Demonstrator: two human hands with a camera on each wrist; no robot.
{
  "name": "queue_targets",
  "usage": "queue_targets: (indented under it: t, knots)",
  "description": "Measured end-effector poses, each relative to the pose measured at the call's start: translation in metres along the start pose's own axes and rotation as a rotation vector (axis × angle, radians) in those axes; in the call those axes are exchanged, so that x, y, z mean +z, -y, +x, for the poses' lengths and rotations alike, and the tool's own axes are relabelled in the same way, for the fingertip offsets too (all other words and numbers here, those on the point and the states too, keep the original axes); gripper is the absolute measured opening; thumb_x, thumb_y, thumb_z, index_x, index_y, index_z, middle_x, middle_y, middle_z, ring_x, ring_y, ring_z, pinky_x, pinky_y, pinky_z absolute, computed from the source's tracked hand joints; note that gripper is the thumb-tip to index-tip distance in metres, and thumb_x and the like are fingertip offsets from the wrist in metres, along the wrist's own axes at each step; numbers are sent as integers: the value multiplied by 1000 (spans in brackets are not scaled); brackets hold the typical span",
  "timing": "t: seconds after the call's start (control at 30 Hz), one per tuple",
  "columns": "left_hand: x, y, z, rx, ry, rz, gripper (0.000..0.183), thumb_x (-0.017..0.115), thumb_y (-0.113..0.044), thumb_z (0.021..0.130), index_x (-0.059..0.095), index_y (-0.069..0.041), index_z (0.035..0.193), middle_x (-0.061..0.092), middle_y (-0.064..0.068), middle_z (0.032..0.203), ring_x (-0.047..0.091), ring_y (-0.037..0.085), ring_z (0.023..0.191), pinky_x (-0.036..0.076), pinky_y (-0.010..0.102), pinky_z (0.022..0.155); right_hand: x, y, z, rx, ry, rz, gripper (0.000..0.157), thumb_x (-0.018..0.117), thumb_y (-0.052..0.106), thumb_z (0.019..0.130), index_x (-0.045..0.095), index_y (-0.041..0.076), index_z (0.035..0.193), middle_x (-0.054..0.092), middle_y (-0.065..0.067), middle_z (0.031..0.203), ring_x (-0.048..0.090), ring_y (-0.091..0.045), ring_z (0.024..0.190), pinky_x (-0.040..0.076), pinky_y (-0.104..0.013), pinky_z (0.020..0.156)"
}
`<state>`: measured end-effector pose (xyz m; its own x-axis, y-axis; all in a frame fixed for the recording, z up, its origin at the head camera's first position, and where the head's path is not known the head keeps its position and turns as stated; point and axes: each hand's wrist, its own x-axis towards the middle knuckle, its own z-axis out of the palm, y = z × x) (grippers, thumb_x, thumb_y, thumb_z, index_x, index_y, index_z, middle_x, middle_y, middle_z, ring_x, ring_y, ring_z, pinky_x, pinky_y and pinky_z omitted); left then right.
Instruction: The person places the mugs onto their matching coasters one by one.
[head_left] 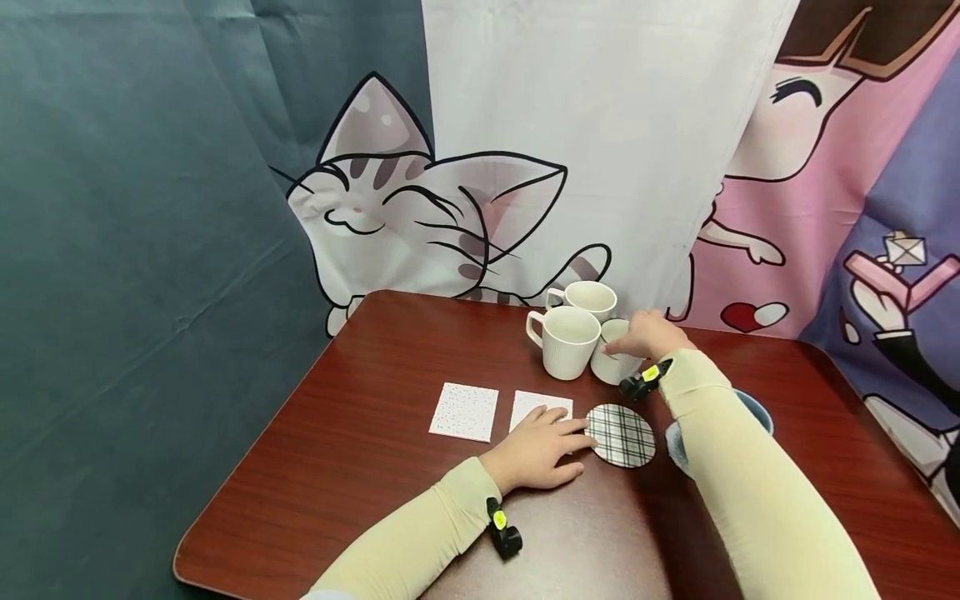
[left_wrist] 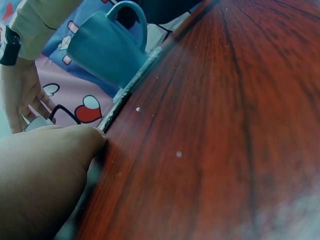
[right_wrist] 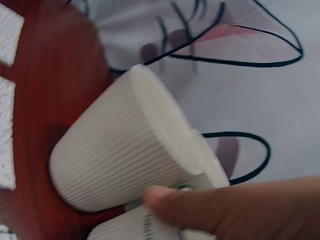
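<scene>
At the table's far side, head view: three white cups grouped close together before a printed cloth (head_left: 585, 150). Right hand (head_left: 648, 336) bends over the rightmost cup (head_left: 611, 367), thumb at the rim; probably taken from above because neighbours crowd its left flank. Front cup (head_left: 567, 358) just beside it, rear cup (head_left: 592, 297) behind; both handles point left. Left hand (head_left: 536, 454) lies low on the table (head_left: 322, 483), fingers spread, hiding part of the middle square coaster (head_left: 528, 403), tips at the edge of the round plaid coaster (head_left: 621, 437). Left square coaster (head_left: 463, 412) apart from the hand. Coasters form a loose row, perhaps to keep each within easy reach. Blue mug (head_left: 756, 410) at right, largely behind the right sleeve (head_left: 757, 483).

Left wrist view: mostly bare wood. A left finger meets a coaster's thin edge, apparently the plaid one; possibly steadying it. Blue mug upright beyond, handle visible. Right hand in the corner, fingers somewhat apart near a pale cup.

Right wrist view, blurred: ribbed cup large, likely the front one. Thumb against the lettered cup below; other fingers unseen, so cannot tell whether they pinch its wall.
</scene>
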<state>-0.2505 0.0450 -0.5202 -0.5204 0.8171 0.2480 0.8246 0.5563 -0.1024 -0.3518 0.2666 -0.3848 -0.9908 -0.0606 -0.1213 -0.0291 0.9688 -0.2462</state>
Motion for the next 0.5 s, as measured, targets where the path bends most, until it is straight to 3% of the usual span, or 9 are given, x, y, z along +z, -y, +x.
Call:
queue_targets:
  t: [0.13, 0.23, 0.33, 0.5]
  knots:
    - [0, 0, -1, -1, -7, -7, 42, 42, -51, 90, 49, -37, 129, 42, -8, 138, 36, 22, 124, 28, 48, 98, -5, -3, 6, -164, 69, 64, 86, 74, 33, 73, 31, -13, 133, 32, -36, 130, 34, -46, 117, 32, -58, 91]
    - [1, 0, -1, -6, -12, -9, 42, 43, -51, 90, 49, -37, 129, 42, -8, 138, 36, 22, 124, 28, 48, 98, -4, -7, 12, -245, 119, 106, 83, 75, 17, 73, 30, -7, 138, 32, -33, 135, 33, -45, 120, 31, -56, 94]
    - [1, 0, 0, -3, -11, -13, 42, 43, -50, 90, 49, -37, 129, 42, -8, 138, 36, 22, 124, 28, 48, 98, -2, -12, 14, -247, 132, 99, 80, 75, 14, 71, 33, -5, 137, 36, -31, 133, 38, -43, 118, 34, -55, 92]
    - [2, 1, -1, -4, -16, -20, 42, 43, -50, 90, 49, -37, 129, 42, -8, 138, 37, 22, 124, 28, 48, 98, -1, -12, 12, -199, 81, 88, 79, 77, 23, 69, 40, -3, 134, 43, -29, 128, 45, -40, 110, 38, -53, 88]
